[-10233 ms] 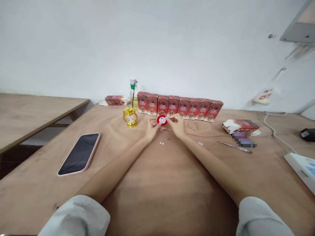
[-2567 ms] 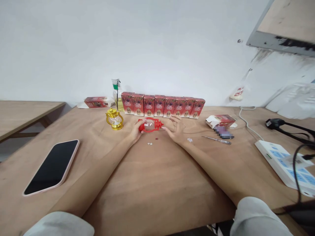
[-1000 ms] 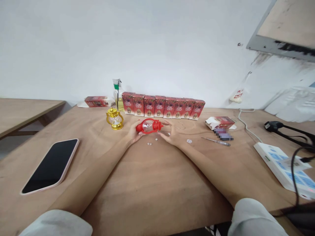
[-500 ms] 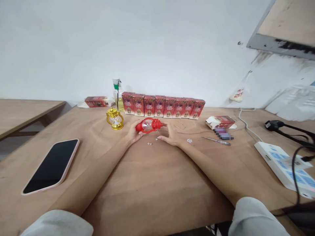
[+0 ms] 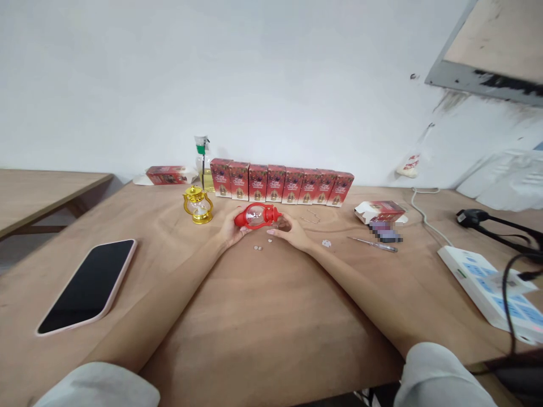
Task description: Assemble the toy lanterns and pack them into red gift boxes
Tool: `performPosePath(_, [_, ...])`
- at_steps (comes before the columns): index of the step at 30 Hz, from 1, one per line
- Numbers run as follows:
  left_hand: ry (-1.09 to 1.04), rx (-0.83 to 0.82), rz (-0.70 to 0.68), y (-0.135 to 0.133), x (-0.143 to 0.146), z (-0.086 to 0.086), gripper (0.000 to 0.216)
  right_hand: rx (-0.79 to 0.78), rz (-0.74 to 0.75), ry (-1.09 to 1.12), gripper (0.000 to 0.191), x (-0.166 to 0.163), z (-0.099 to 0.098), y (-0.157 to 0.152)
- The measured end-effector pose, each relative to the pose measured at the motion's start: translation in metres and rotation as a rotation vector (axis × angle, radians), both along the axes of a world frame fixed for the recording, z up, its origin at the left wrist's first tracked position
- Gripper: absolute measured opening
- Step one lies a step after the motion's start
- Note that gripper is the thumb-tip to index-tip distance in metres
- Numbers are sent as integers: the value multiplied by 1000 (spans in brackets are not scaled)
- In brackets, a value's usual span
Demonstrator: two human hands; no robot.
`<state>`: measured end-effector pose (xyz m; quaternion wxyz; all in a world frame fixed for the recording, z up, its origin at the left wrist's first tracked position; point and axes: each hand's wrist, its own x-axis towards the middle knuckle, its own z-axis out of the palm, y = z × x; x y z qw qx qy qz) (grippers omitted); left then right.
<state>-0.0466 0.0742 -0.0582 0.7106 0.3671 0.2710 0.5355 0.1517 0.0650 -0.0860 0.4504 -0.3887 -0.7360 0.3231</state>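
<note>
A red toy lantern [image 5: 255, 215] with a clear middle lies sideways in the air above the table. My left hand [image 5: 231, 230] is closed round its base. At the top end, the curled fingers of my right hand [image 5: 293, 233] meet the lantern, with the thumb just below it; the exact contact there is partly hidden. Small round button cells [image 5: 257, 248] lie on the table under the lantern, and another button cell [image 5: 270, 241] sits near my right thumb. To the left stands a gold lantern [image 5: 198, 204], upright.
Several red boxes [image 5: 275, 183] line the wall beside a bottle [image 5: 205, 175]. On the right are an opened box [image 5: 382, 211], a screwdriver [image 5: 375, 244], a small white piece [image 5: 326, 243], bent wire [image 5: 311, 216] and a power strip [image 5: 487, 291]. A phone [image 5: 89, 285] lies left.
My right thumb has risen slightly, closer to the lantern's underside, and the right fingers have shifted a little at its top end. My left hand keeps the lantern in nearly the same place.
</note>
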Motion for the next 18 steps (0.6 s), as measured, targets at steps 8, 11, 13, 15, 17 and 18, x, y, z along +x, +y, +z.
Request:
performPosePath(8, [41,-36,28,1,4,-1,14,163,-301,49,65,1,-1,1])
performPosePath(11, [58,-38,14,-1,4,0,16,188,-228,-17,65,3,-2,2])
performPosePath(13, [65,-38,5,-2,4,1,17,191,-172,-59,65,3,-3,3])
performPosePath(15, [67,-37,1,-2,3,2,17,190,-140,-81,64,3,-4,3])
performPosePath(17, [70,-37,-5,-2,3,2,17,189,-130,-96,63,4,-4,4])
performPosePath(18, [72,-38,-10,-2,2,3,17,191,-130,-101,63,4,-4,4])
